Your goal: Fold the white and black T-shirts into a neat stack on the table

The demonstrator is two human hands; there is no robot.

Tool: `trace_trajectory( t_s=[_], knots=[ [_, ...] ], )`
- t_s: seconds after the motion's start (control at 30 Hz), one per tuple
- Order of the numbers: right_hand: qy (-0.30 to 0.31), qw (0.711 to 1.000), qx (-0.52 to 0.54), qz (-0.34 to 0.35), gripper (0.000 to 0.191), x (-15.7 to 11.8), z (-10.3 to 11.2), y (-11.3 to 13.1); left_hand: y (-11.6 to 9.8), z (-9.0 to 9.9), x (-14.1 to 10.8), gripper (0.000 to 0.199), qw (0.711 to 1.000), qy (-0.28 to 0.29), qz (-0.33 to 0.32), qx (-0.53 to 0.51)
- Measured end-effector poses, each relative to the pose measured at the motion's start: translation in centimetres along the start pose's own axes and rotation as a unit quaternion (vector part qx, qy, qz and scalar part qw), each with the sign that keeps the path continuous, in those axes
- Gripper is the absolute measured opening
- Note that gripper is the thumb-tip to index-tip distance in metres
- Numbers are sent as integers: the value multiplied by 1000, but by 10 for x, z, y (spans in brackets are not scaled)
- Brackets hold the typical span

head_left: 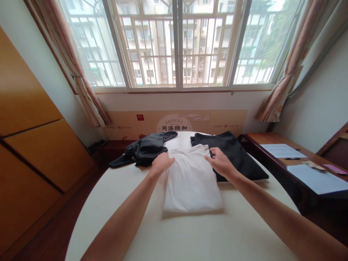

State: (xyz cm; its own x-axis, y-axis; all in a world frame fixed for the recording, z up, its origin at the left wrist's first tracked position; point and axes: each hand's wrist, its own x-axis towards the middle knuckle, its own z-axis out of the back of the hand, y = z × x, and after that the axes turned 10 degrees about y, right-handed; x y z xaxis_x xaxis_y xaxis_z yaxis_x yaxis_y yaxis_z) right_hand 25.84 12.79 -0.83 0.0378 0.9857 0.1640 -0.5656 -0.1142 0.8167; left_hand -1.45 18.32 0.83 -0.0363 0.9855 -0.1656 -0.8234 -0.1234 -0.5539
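Observation:
A folded white shirt (191, 185) lies flat on the round white table (108, 210), its collar end away from me. My left hand (162, 162) is closed at the shirt's upper left edge, thumb on top of the cloth, other fingers mostly hidden. At the upper right edge, my right hand (220, 162) has thumb and fingers apart, the thumb tip close against the cloth; I cannot tell whether it touches. A folded black garment (239, 156) spreads beneath and beyond my right hand. Left of the shirt sits a crumpled dark garment (148, 148).
To the right, a wooden side table (261, 139) holds papers (318, 177) and small items. Wooden cabinets (32, 156) stand at the left. Beyond the table are a printed cardboard panel (122, 121), a barred window (178, 47) and tied curtains (84, 94).

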Motion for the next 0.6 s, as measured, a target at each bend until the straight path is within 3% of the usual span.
trace_trajectory(
  t_s=[0.1,0.2,0.27,0.33,0.43,0.53,0.6],
  knots=[
    [65,984,112,-121,44,44,9,-4,6,4,4,29,998,63,-3,-32],
    [135,972,135,-140,33,60,5,3,7,2,7,33,993,71,-34,-90],
    [152,973,104,-141,30,62,-1,11,4,-1,9,34,978,67,-46,-193],
    [177,972,100,-121,21,62,-7,18,0,-4,10,28,948,78,-40,-305],
    [218,956,175,-93,8,62,-18,22,-7,-10,9,11,893,162,-22,-419],
    [193,937,276,-91,9,62,-27,24,-9,-13,5,10,825,255,6,-505],
    [160,934,309,-79,11,61,-28,24,-9,-10,1,11,799,269,15,-537]
  ],
)
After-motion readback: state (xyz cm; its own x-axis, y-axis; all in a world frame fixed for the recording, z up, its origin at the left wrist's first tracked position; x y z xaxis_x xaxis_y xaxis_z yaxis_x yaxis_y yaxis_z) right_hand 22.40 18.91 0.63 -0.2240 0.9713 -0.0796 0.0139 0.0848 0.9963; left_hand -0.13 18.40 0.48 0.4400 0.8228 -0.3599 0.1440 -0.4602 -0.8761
